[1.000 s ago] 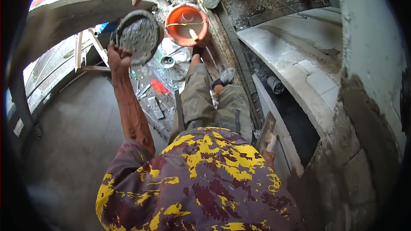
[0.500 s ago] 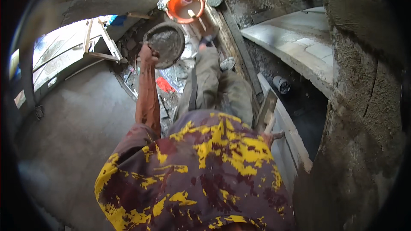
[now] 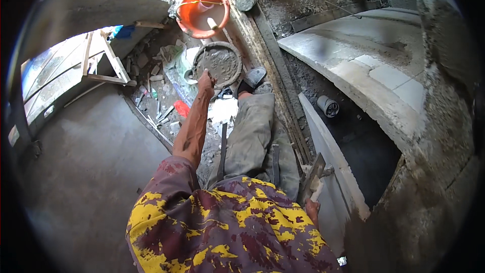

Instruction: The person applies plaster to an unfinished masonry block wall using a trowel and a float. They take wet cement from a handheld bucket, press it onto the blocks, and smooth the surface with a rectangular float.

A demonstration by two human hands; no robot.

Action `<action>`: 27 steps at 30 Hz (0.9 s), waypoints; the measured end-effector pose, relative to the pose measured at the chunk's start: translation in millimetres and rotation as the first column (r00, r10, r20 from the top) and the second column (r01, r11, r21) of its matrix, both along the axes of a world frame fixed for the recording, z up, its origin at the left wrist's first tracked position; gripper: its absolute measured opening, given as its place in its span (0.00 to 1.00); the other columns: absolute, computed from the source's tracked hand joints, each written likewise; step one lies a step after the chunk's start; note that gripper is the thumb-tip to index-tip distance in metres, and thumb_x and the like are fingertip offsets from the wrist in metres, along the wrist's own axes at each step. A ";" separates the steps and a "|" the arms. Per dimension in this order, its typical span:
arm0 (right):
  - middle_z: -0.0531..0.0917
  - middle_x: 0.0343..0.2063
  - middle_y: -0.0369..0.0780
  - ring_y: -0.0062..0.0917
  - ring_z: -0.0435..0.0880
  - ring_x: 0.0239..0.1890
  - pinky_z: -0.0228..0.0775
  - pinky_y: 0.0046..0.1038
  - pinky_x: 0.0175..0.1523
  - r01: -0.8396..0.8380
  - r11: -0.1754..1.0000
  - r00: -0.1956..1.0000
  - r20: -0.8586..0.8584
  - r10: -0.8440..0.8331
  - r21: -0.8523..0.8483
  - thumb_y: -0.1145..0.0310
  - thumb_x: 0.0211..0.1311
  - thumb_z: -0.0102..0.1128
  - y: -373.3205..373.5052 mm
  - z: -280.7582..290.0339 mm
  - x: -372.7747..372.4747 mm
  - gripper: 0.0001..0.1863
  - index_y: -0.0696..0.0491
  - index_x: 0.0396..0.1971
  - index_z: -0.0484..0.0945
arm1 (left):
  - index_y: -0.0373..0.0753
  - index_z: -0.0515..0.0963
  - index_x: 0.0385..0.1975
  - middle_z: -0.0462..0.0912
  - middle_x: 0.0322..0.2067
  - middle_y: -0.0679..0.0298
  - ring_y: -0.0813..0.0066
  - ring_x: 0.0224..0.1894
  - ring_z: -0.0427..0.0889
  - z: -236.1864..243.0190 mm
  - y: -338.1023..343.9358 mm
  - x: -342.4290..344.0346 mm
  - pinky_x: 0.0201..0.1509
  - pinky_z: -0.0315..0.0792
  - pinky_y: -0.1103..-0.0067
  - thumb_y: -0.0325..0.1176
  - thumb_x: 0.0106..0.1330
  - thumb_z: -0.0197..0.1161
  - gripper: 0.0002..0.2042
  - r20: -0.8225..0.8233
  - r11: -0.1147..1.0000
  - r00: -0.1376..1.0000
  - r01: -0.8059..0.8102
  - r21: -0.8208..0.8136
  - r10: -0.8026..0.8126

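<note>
Float (image 3: 311,176) with long axis forward and slightly rightward

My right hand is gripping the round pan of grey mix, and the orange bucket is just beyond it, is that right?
Not quite: it's your left hand gripping the round pan of grey mix. The head view shows this, with the orange bucket just beyond it, as you said.

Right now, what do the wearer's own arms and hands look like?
The left sleeve is grey-purple with maroon and yellow blotches, ending near the elbow. The left forearm and left hand are bare; the right hand is ungloved too, its sleeve unclear.
</note>
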State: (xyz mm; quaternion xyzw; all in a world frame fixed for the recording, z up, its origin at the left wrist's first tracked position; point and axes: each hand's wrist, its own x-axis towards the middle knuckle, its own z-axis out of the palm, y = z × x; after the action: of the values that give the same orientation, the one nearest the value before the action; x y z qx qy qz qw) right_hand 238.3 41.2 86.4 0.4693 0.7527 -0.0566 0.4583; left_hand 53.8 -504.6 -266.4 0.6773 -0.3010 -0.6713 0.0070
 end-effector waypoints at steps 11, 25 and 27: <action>0.75 0.22 0.41 0.31 0.75 0.20 0.70 0.36 0.22 0.366 0.918 0.904 -0.176 -0.390 -0.152 0.54 0.49 0.59 -9.6 -35.2 26.9 0.28 0.60 0.43 0.64 | 0.38 0.70 0.44 0.75 0.38 0.59 0.65 0.36 0.74 -56.8 28.0 -48.0 0.41 0.68 0.67 0.43 0.65 0.47 0.16 0.053 0.639 0.638 0.769 0.019 -0.768; 0.74 0.19 0.39 0.27 0.74 0.16 0.67 0.28 0.22 0.440 0.898 0.870 -0.247 -0.426 0.003 0.66 0.47 0.59 -69.1 -56.8 20.0 0.14 0.59 0.32 0.71 | 0.41 0.47 0.64 0.50 0.62 0.43 0.46 0.62 0.55 -70.0 84.3 -158.8 0.61 0.55 0.53 0.48 0.47 0.69 0.47 0.811 0.229 0.399 0.916 -0.330 -0.429; 0.74 0.17 0.39 0.28 0.75 0.16 0.68 0.29 0.22 0.356 0.932 0.933 -0.082 -0.351 0.071 0.65 0.48 0.59 -81.5 -55.6 7.7 0.17 0.60 0.34 0.71 | 0.44 0.50 0.63 0.50 0.63 0.46 0.47 0.62 0.57 -64.6 83.6 -147.2 0.62 0.56 0.55 0.45 0.47 0.69 0.44 0.789 0.222 0.409 0.913 -0.343 -0.459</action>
State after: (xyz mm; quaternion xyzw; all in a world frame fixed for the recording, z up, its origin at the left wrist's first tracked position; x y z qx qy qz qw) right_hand 246.0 -40.3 30.8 0.6137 0.6730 -0.1224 0.3943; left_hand -93.4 -421.0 -331.0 0.5366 -0.8157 -0.1837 -0.1138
